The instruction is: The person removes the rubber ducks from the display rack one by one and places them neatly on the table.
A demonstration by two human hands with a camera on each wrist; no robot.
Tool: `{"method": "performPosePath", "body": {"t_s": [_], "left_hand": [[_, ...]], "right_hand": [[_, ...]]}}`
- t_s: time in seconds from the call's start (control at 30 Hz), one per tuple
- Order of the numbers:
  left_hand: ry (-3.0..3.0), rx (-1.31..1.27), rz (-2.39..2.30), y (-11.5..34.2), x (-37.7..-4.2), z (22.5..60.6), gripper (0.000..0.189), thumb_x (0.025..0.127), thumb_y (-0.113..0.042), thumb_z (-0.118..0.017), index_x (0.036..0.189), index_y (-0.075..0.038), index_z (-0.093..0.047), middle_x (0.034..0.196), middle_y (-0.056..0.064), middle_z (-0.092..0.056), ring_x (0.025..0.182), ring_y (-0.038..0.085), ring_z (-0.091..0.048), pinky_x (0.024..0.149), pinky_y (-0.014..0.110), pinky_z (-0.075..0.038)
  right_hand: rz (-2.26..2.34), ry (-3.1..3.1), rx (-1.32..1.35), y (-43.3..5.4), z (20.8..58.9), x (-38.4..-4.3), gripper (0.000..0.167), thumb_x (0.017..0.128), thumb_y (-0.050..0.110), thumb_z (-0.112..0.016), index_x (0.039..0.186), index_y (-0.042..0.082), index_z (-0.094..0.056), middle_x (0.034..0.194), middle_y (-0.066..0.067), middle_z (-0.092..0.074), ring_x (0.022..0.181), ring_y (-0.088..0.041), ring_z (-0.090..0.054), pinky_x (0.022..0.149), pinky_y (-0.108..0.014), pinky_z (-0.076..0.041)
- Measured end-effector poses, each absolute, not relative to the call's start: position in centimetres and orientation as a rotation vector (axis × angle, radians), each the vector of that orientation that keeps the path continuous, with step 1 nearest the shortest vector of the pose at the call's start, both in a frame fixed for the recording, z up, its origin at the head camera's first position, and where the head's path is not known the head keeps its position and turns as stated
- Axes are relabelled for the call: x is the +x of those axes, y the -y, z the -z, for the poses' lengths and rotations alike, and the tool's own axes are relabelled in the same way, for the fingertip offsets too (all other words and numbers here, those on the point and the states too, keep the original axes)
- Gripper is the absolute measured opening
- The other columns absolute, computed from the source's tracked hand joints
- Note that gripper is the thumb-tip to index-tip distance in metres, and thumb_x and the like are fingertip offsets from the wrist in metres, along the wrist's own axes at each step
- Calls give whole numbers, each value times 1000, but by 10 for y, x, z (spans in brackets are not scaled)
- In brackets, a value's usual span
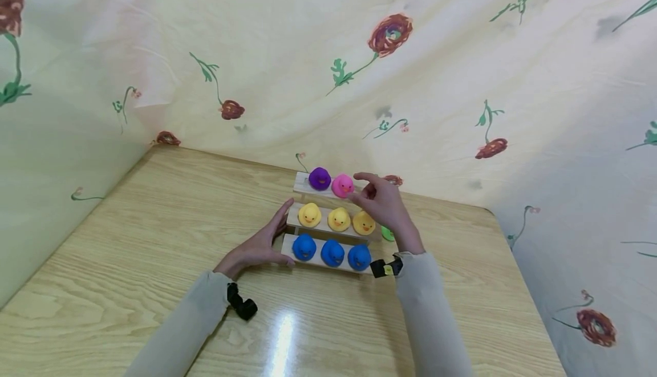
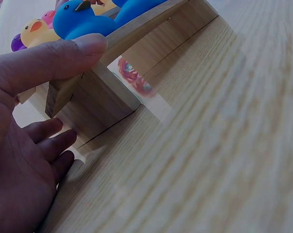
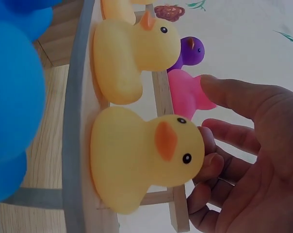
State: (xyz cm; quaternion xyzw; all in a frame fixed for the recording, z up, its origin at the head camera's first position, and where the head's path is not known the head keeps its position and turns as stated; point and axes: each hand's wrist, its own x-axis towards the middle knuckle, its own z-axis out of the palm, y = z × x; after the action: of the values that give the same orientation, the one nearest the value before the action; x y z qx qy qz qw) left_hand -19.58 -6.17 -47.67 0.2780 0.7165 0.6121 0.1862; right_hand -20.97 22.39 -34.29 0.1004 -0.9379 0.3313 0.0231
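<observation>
A three-tier wooden stand [image 1: 332, 262] holds rubber ducks in rows. My left hand [image 1: 260, 246] holds its left end, thumb [image 2: 83, 53] over the bottom step by a blue duck [image 2: 78, 22]. Its other fingers reach along the stand's side. At the top step, my right hand [image 1: 382, 197] pinches a pink rubber duck [image 1: 342, 185] from the right with thumb and forefinger. The duck sits upright beside a purple duck [image 1: 319, 179]. In the right wrist view, a yellow duck [image 3: 141, 155] partly hides the other fingers.
Two more yellow ducks [image 1: 309, 215] stand on the middle step, and blue ducks [image 1: 332, 252] fill the bottom one. A green duck [image 1: 388, 234] shows partly beyond the stand's right end, under the right forearm. Flowered cloth [image 1: 287, 52] hangs behind the wooden table [image 1: 154, 240].
</observation>
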Motion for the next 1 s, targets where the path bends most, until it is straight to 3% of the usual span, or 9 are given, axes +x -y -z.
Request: {"method": "performPosePath", "body": {"t_s": [0.37,0.67,1.0], "left_hand": [[-2013,771,-1728,62,-196,478,134,71,-18,-92,161,-38,6,171,3,10,158,40,-2,129,55,-10],[-2024,796,-1726,62,-196,477,133,72,-18,-91,162,-31,6,171,6,10,157,43,-2,128,57,-11],[-2029,811,-1724,62,-197,479,132,73,-21,-91,161,-33,6,171,6,10,157,43,-2,128,57,-11]], "right_hand": [[-1017,2932,315,-215,342,-213,50,92,24,-73,138,10,-58,84,-10,-64,74,-20,-53,62,-23,-44],[-1010,2946,297,-213,342,-215,49,93,26,-72,137,9,-60,82,-9,-62,72,-20,-51,61,-26,-42],[-1038,2935,251,-215,342,-214,51,92,31,-74,136,10,-61,82,-9,-60,74,-21,-51,61,-25,-42]]}}
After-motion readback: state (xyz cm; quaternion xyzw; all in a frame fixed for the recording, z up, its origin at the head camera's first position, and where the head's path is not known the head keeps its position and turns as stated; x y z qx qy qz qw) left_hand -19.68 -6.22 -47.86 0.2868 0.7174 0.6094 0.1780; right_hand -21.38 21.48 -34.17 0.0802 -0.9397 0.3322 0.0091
